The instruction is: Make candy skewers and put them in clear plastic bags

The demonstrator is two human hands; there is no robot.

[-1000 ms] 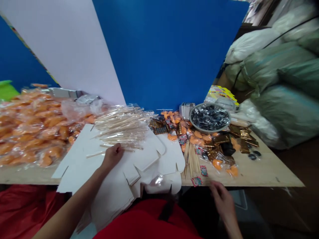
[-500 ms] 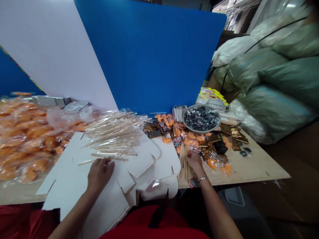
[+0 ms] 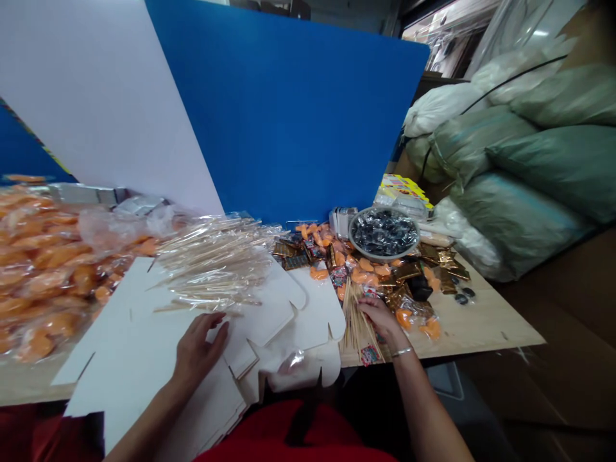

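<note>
— Two bare hands are working on my feed. How's the grip looking from your end?

— I'm seeing the left hand [image 3: 198, 359] lying open, fingers spread, on the white die-cut card blanks [image 3: 135, 340]. The right hand [image 3: 380, 319] is reaching just past the right edge of the blanks, its fingers drawn together at a loose bundle of wooden sticks [image 3: 355, 324]. I can't tell whether it's clamping them.

— How far along are things looking?

— The blanks are lying flat in a stack, and I'm seeing none standing folded. The plastic-wrapped sticks [image 3: 212, 263] are lying across the far edge of the blanks, and I'm seeing no wrapper opened.

— And the surface?

— Left of the blanks, orange pieces in clear bags [image 3: 48, 263] are heaping up. To their right, a plywood table top [image 3: 481, 327] is carrying gold foil packets [image 3: 407, 273] and a grey bowl of dark wrapped pieces [image 3: 384, 233].

— The room?

— Behind the blanks, a blue board [image 3: 283, 109] and a white board [image 3: 96, 109] are standing, and bulging sacks [image 3: 520, 173] are piling up to the right.
</note>
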